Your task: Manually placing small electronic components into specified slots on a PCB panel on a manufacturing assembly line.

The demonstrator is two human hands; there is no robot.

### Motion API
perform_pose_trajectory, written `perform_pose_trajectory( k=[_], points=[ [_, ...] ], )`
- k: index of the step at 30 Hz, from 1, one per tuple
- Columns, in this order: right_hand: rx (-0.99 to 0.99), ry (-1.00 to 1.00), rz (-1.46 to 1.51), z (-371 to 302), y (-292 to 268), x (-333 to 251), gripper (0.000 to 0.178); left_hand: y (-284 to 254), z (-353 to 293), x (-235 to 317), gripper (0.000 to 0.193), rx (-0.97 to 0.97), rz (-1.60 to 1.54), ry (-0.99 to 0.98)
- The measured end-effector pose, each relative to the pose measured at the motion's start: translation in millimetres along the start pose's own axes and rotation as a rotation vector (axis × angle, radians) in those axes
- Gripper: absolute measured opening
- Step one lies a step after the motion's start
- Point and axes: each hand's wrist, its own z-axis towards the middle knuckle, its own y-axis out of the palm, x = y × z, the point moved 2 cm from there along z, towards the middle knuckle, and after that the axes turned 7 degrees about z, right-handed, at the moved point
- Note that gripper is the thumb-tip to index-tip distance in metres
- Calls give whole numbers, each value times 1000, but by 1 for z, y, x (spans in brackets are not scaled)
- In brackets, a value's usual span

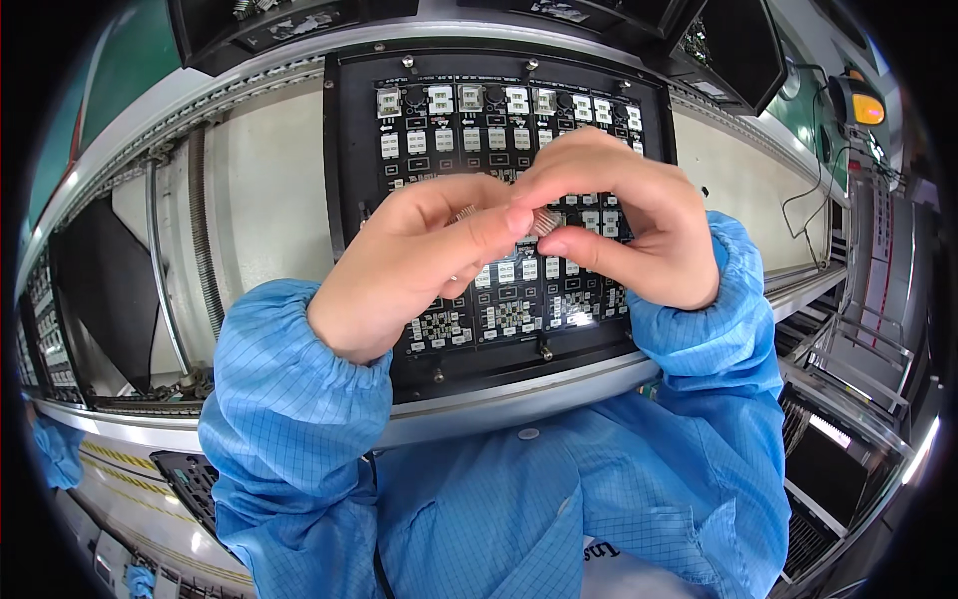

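Small, ridged, coppery metal pieces are gripped in the left hand and right hand above black rectangular circuit boards

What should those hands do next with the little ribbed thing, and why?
Probably the right hand should gently draw the small ribbed piece away from the left hand: its thumb and finger sit around that piece, while another ribbed bit shows among the left hand's fingers.
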Motion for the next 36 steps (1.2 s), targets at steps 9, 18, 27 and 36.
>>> perform_pose_trajectory(
  k=[9, 18, 27, 36],
  points=[
    [277, 47, -219, -1, -56, 45, 20, -9, -2, 1, 21, 91, -288, 9],
    [165, 33, -766, -2, -58, 58, 28, -9, -5, 7, 21, 149, -229, -30],
    [126, 74, -812, -2, -55, 57, 38, -11, -1, 1, 31, 119, -218, 1],
    [159, 53, -902, -1, -49, 60, 36, -11, -1, 2, 34, 88, -164, 6]
  ],
)
